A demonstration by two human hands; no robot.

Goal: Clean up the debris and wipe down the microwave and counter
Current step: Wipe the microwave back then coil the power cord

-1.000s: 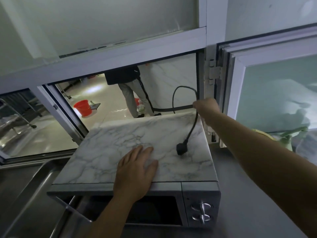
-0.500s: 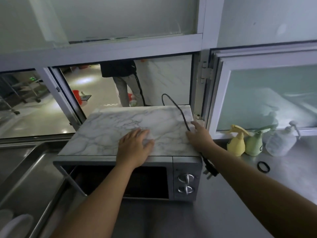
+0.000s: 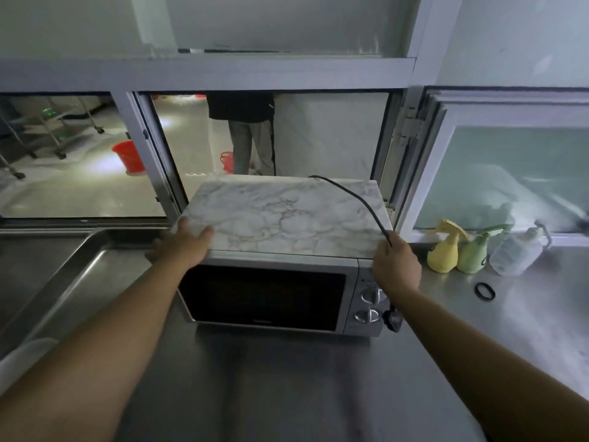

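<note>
- The microwave [image 3: 274,282] stands on the steel counter [image 3: 287,378] toward its back edge, just in front of the open window [image 3: 271,135]; its door is shut and faces the person, and its long axis runs left to right along that back edge
- The top is a marble-patterned panel [image 3: 287,215], with a black power cord [image 3: 353,199] trailing across it from the back toward the front right corner
- The left hand [image 3: 183,242] lies at the front left corner of the microwave top, thumb up on the marble and fingers curled down over the left side: a loose clasp on the corner and not a closed fist
- The right hand [image 3: 395,266] is at the front right corner, fingers closed around the cord where it leaves the top; the plug [image 3: 393,320] hangs below the wrist, beside the two control knobs [image 3: 369,304]
- The relation that matters: the microwave sits directly ahead, between the two hands, one at each front corner, so neither arm is nearer. That bracketing suits sliding or lifting it forward, probably to reach the counter beneath and behind it
- The cord looks like the snag: gathered in the right hand it keeps clear of the base, but that hand then has less grip on the case
- Near the back edge to the right stand a yellow spray bottle [image 3: 444,250], a green spray bottle [image 3: 471,253] and a clear pump bottle [image 3: 516,253], with a black ring [image 3: 484,291] lying on the counter in front of them, all well clear of the microwave
- A sink basin [image 3: 47,275] lies to the left
- No cloth shows in either hand, so wiping seems not yet begun
</note>
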